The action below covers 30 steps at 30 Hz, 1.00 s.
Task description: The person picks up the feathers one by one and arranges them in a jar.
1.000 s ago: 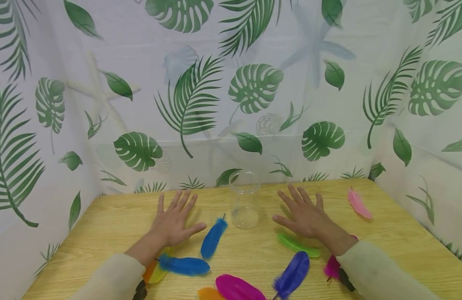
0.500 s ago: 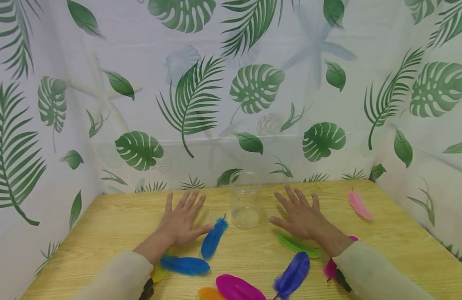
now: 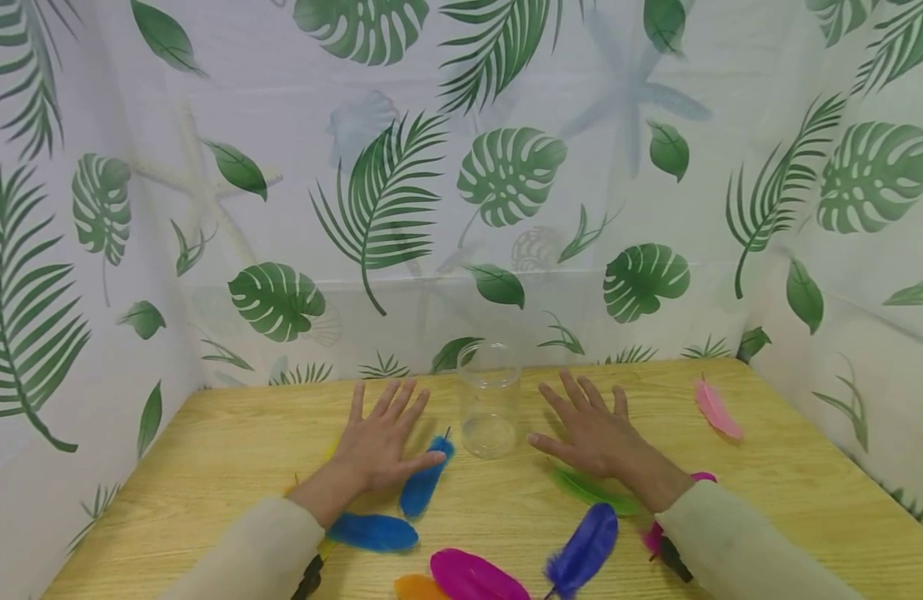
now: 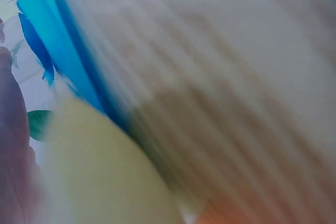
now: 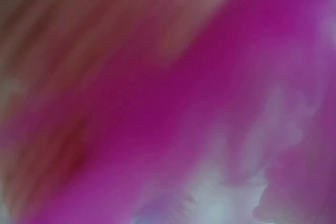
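Observation:
My left hand (image 3: 382, 446) is palm down over the table with fingers spread, its thumb overlapping the upright blue feather (image 3: 426, 487). A second blue feather (image 3: 375, 532) lies by that wrist, and a yellow feather (image 4: 100, 166) fills the low part of the left wrist view. My right hand (image 3: 592, 437) is also palm down with fingers spread, just above the green feather (image 3: 592, 490). Under the right sleeve a magenta feather (image 5: 157, 108) is partly hidden; it looms blurred in the right wrist view. Between the hands stands a clear plastic cup (image 3: 489, 417), upright. Neither hand holds anything.
At the front of the wooden table (image 3: 229, 450) lie a large magenta feather (image 3: 476, 575), an orange feather (image 3: 420, 587) and a purple feather (image 3: 584, 546). A pink feather (image 3: 718, 408) lies at the back right. A leaf-print curtain (image 3: 431, 192) surrounds the back and sides.
My left hand has slid right, toward the cup, its thumb now over the upright blue feather. My right hand has shifted slightly left. The feathers and cup stay in place.

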Each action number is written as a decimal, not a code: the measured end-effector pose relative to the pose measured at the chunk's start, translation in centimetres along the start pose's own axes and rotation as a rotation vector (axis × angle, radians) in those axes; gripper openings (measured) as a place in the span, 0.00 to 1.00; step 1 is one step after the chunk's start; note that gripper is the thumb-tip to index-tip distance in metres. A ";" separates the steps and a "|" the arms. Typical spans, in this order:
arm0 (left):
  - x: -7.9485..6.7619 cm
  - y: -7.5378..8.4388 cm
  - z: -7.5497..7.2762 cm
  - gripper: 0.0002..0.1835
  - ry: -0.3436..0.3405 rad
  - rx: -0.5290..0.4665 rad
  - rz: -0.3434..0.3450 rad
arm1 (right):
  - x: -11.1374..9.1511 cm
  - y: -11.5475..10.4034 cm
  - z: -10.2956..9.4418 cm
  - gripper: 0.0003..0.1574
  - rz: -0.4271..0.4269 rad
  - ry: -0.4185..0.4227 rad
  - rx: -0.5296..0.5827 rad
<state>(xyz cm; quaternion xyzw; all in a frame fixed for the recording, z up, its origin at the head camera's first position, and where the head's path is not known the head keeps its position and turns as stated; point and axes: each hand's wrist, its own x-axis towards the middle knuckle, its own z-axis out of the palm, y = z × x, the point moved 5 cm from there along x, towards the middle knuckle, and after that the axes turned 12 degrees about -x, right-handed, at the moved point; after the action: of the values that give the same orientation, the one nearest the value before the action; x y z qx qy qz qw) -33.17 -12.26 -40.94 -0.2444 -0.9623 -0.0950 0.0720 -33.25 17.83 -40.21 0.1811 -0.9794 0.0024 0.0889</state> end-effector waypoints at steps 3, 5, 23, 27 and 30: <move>0.1 0.1 0.1 0.51 0.007 -0.003 -0.006 | 0.2 -0.2 0.1 0.55 -0.004 -0.003 0.005; 0.2 0.1 0.2 0.51 -0.001 -0.003 -0.011 | 0.3 -0.4 0.1 0.55 -0.009 -0.002 0.003; 1.4 1.9 0.5 0.50 -0.003 -0.034 0.021 | 1.0 -2.0 0.1 0.53 -0.024 0.019 -0.023; 1.7 2.4 0.6 0.51 0.010 -0.024 0.036 | 1.2 -2.5 0.1 0.54 -0.030 0.009 -0.033; 1.9 2.9 0.7 0.51 0.009 -0.009 0.051 | 1.4 -2.9 0.1 0.55 -0.033 0.009 -0.040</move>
<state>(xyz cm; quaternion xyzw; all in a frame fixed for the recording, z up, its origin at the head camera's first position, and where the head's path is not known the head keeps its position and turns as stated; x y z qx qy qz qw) -33.51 -8.72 -40.85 -0.2686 -0.9551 -0.0985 0.0774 -33.51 14.66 -40.19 0.1954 -0.9757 -0.0177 0.0971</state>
